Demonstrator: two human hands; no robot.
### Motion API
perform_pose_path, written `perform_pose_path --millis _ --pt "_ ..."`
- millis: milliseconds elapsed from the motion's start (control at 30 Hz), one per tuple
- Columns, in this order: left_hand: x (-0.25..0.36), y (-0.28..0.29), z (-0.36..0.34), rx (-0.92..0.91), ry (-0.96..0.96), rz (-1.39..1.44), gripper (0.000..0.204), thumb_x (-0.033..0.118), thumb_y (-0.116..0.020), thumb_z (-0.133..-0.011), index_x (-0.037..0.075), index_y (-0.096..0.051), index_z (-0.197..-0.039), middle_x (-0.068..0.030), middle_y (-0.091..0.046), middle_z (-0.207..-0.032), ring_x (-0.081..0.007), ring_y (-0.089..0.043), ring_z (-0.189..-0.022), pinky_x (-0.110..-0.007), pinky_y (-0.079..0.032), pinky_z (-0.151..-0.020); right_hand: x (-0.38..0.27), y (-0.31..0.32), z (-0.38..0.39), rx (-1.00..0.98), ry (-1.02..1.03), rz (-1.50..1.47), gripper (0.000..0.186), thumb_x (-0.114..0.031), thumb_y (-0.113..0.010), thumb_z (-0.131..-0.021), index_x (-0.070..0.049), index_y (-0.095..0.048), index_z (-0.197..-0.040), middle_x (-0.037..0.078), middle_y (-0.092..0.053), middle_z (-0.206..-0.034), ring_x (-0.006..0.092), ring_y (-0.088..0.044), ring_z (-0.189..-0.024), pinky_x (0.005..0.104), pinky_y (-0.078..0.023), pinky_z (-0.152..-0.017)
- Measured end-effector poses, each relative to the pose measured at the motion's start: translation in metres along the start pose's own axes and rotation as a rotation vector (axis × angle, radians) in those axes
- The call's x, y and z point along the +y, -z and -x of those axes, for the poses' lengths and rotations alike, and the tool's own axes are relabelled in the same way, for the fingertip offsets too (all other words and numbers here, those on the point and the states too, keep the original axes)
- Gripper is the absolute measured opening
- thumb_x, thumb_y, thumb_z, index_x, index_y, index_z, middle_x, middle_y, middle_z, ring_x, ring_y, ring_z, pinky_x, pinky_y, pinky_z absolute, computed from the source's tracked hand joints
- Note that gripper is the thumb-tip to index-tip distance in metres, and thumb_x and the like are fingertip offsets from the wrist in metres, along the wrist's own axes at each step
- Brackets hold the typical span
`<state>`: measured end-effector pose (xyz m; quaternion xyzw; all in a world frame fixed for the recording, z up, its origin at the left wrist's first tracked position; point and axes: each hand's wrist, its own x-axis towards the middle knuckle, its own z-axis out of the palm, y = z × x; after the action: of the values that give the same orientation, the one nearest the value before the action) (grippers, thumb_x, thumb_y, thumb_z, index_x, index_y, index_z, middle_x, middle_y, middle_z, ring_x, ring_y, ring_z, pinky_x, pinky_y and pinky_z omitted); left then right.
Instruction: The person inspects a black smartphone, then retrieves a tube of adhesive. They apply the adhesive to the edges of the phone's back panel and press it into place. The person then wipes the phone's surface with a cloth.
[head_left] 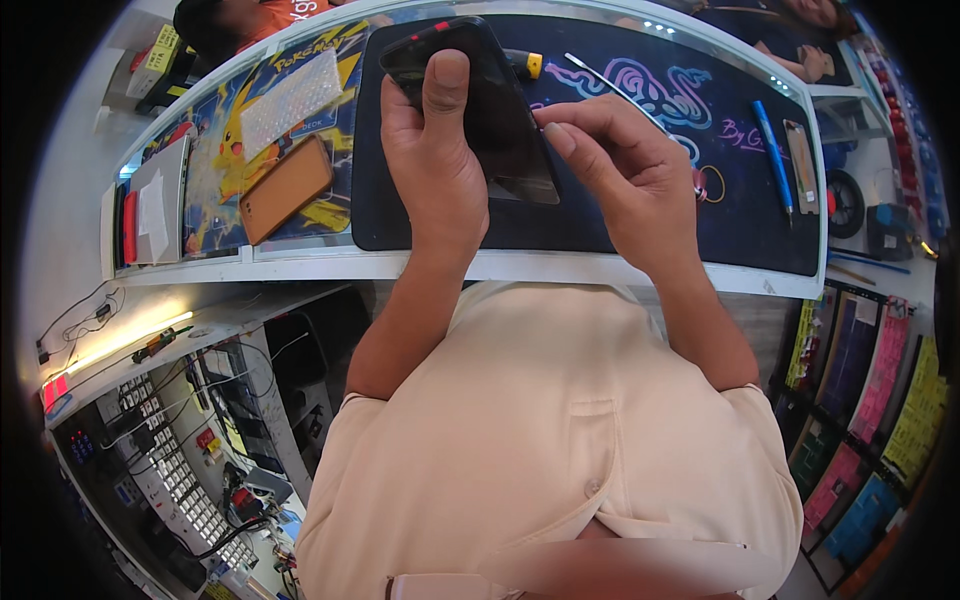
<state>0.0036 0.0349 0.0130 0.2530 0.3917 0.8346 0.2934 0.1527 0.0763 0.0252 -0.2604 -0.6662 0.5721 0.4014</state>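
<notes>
A dark smartphone (pixel 500 115) with red marks near its top edge is tilted above the black desk mat (pixel 600 225). My left hand (pixel 435 150) is closed round it, the thumb lying along its face. My right hand (pixel 640 175) meets the phone's right edge with thumb and forefinger pinched together. Whatever lies between those fingertips is too small to make out. Behind the phone shows a yellow-and-black handle (pixel 531 65). A thin metal rod-like tool (pixel 605 88) runs behind my right hand, and a small ring-shaped item (pixel 712 184) lies beside that hand.
Bubble wrap (pixel 292 103) and a brown phone case (pixel 287 190) lie on a colourful mat at left. A blue pen-like tool (pixel 772 155) and a flat part (pixel 801 160) are at right. Across the counter are two people, one with a visible hand (pixel 815 62). Cables clutter the lower-left bench.
</notes>
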Motion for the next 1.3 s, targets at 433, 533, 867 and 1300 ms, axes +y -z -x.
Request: perform_pose_path --millis 433,533,867,1300 --pt "-0.007 -0.004 -0.005 -0.02 -0.426 -0.223 0.042 0.017 -0.086 -0.089 0.004 -0.052 -0.112 -0.0057 -0.069 -0.103 -0.0092 -0.068 -0.095 -0.022 -0.057 -0.084 -0.006 -0.015 -0.015 0.194 0.241 0.424 0.007 -0.004 -0.076 -0.092 -0.002 -0.074 -0.097 -0.002 -0.067 -0.082 0.0026 -0.058 -0.071 0.0194 -0.044 -0.061" --pt "-0.01 0.001 -0.006 -0.043 -0.415 -0.24 0.048 0.027 -0.082 -0.095 -0.001 -0.056 -0.124 -0.0072 -0.069 -0.113 -0.0146 -0.065 -0.101 -0.028 -0.053 -0.093 -0.008 -0.017 -0.017 0.179 0.143 0.402 0.007 -0.008 -0.076 -0.093 -0.002 -0.073 -0.096 -0.002 -0.067 -0.082 0.0022 -0.058 -0.072 0.0189 -0.044 -0.062" --pt "-0.008 0.013 -0.011 -0.013 -0.356 -0.233 0.05 0.032 -0.076 -0.099 0.0 -0.054 -0.13 -0.0082 -0.067 -0.12 -0.0149 -0.064 -0.109 -0.03 -0.053 -0.097 -0.012 -0.003 -0.016 0.045 -0.122 0.154 0.015 -0.012 -0.073 -0.099 -0.002 -0.075 -0.11 -0.003 -0.071 -0.092 0.0021 -0.061 -0.084 0.0174 -0.047 -0.073" --pt "-0.012 0.004 -0.004 0.024 -0.464 -0.359 0.05 0.036 -0.077 -0.097 -0.001 -0.058 -0.125 -0.0063 -0.066 -0.113 -0.0147 -0.062 -0.1 -0.03 -0.052 -0.091 -0.005 -0.018 -0.008 0.197 0.263 0.493 0.008 -0.007 -0.076 -0.092 -0.002 -0.075 -0.098 -0.002 -0.07 -0.084 0.0023 -0.06 -0.072 0.0185 -0.046 -0.064"
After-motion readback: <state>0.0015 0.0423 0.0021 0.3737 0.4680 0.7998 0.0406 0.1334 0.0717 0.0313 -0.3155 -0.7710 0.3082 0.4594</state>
